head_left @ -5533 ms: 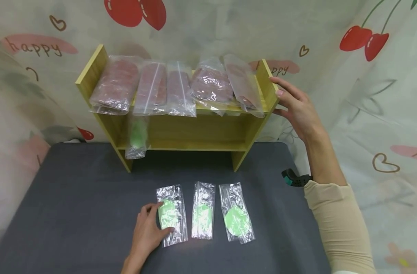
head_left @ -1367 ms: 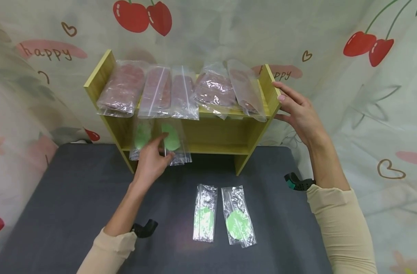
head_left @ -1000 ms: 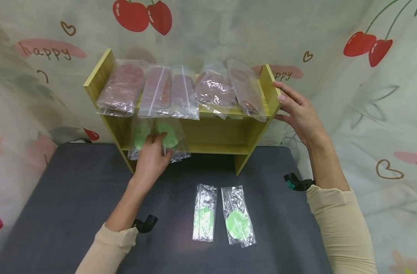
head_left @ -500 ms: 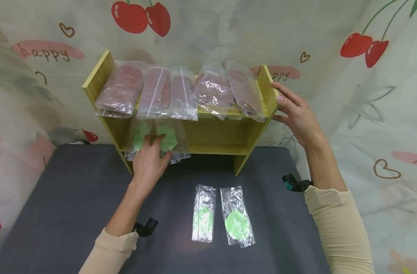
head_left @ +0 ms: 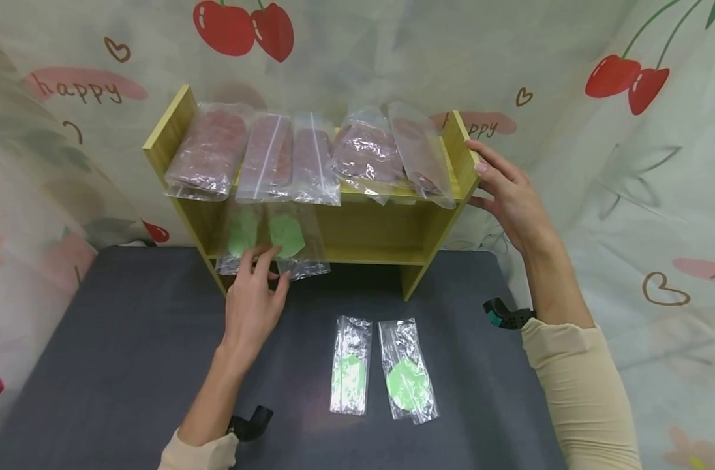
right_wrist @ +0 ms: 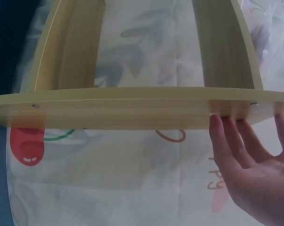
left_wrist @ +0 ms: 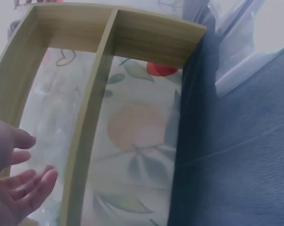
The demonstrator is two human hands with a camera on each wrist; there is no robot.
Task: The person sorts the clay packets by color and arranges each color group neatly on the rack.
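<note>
A small wooden shelf (head_left: pixel 369 254) stands at the back of the table. On its lower tier, at the left, lie two clear plastic bags, a left bag (head_left: pixel 242 228) and a right bag (head_left: pixel 287 235), each with a green piece inside. My left hand (head_left: pixel 252 307) is at their front ends, fingertips overlapping them; in the left wrist view its fingers (left_wrist: pixel 41 190) are loosely bent around nothing. My right hand (head_left: pixel 513 196) rests its fingertips against the shelf's right side panel (right_wrist: pixel 146 110). Two more bags with green pieces lie on the table, a narrow bag (head_left: pixel 350 378) and a wider bag (head_left: pixel 407 385).
Several zip bags with reddish-brown contents fill the upper tier, among them a large bag (head_left: pixel 211 150) at the left and a slanting bag (head_left: pixel 422 153) at the right. A dark cloth (head_left: pixel 128 365) covers the table. A printed curtain (head_left: pixel 346 52) hangs behind.
The left hand carried a green-piece bag from the table to the lower tier, beside the first one. It has since drawn back toward the front. The right hand stays on the shelf.
</note>
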